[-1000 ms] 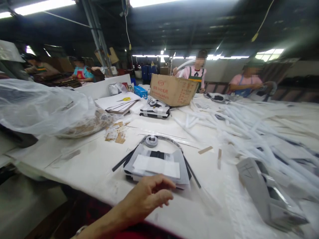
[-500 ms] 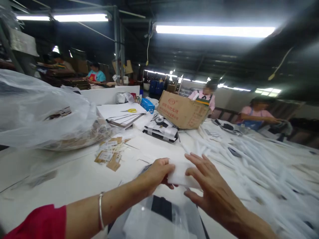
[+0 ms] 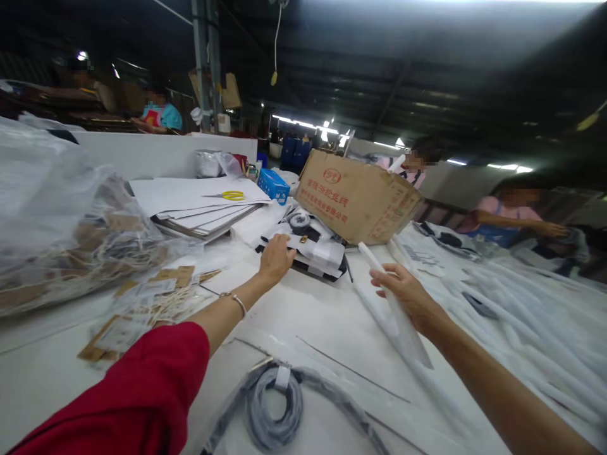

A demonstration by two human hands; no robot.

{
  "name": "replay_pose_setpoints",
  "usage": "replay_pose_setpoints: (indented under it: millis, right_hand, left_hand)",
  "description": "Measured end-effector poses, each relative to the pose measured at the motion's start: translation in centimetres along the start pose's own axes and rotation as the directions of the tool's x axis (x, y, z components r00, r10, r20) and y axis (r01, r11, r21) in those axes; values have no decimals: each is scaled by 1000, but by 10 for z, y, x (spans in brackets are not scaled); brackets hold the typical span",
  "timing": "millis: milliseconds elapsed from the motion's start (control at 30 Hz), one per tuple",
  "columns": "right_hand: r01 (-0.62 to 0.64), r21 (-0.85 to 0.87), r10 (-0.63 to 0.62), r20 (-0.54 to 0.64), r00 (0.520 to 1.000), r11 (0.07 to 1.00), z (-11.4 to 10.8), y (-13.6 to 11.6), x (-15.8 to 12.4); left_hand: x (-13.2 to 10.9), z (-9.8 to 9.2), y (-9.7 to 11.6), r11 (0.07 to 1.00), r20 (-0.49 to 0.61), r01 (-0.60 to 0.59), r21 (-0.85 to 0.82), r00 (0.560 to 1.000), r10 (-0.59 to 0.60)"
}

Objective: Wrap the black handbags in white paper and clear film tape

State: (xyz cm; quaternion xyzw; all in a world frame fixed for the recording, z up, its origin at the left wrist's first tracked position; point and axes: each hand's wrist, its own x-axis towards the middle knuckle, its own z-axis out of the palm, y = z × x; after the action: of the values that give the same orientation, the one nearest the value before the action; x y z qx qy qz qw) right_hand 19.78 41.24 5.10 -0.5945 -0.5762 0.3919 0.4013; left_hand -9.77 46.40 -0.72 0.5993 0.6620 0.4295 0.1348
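Note:
My left hand (image 3: 277, 258) reaches forward, its fingers closed at the near-left edge of a flat black-and-white bag (image 3: 325, 253) partly covered in clear plastic. A small grey coil (image 3: 300, 221) and a gold-coloured buckle lie on top of that bag. At the right, my right hand (image 3: 403, 291) grips a long white strip (image 3: 393, 309) of thin wrapping sheet, its upper end pointing away from me. Close to my body lies a coiled grey strap (image 3: 275, 411), held by a white band, with further lengths running to both sides.
A brown carton (image 3: 351, 199) stands behind the bag. At the left are white boards (image 3: 190, 196) with yellow-handled scissors (image 3: 230, 195), a blue box (image 3: 274, 184), tags (image 3: 121, 332) and a large plastic sack (image 3: 61, 215). White strips (image 3: 521, 328) cover the right side. Other people work beyond.
My hands have parted from a small white piece held over a plastic-covered item. My left hand has moved forward to the bag; the right now holds a long white strip. The grey coil shows in front.

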Motion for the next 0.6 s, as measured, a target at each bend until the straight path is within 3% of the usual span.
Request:
replay_pose_setpoints:
  millis: [67, 133, 300, 367, 500, 600]
  right_hand:
    - [-140, 179, 137, 29, 990, 974, 9, 10, 24]
    - [-227, 323, 221, 55, 974, 919, 23, 22, 49]
    - [-234, 435, 285, -55, 957, 870, 61, 52, 105]
    - [-231, 433, 271, -33, 962, 872, 71, 60, 117]
    - [-188, 504, 144, 125, 982, 843, 80, 62, 110]
    - [-181, 503, 75, 222, 972, 845, 69, 59, 74]
  left_hand:
    - [15, 7, -21, 990, -146, 138, -15, 979, -139]
    - [29, 7, -40, 970, -213, 237, -51, 946, -242]
    - [66, 1, -66, 944, -92, 305, -129, 944, -317]
    - [74, 2, -68, 939, -40, 313, -142, 946, -321]
    - [71, 1, -67, 927, 20, 354, -128, 935, -354]
    - [45, -17, -73, 921, 82, 380, -85, 924, -373]
